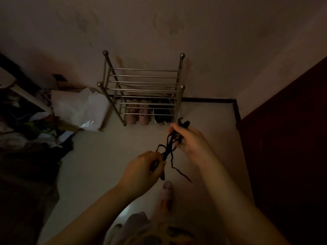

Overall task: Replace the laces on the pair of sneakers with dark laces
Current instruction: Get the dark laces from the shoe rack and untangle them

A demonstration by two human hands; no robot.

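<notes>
Our left hand (143,165) is gripping the lower end of the dark laces (168,149); our right hand (189,138) is pinching the upper end. The sneakers (163,118) are sitting untouched on the shoe rack (141,89) beyond, so we judge relacing not yet begun.

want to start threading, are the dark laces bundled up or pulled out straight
Bundled. The dark laces hang in tangled loops between the left hand and right hand, one loose end trailing below.
</notes>
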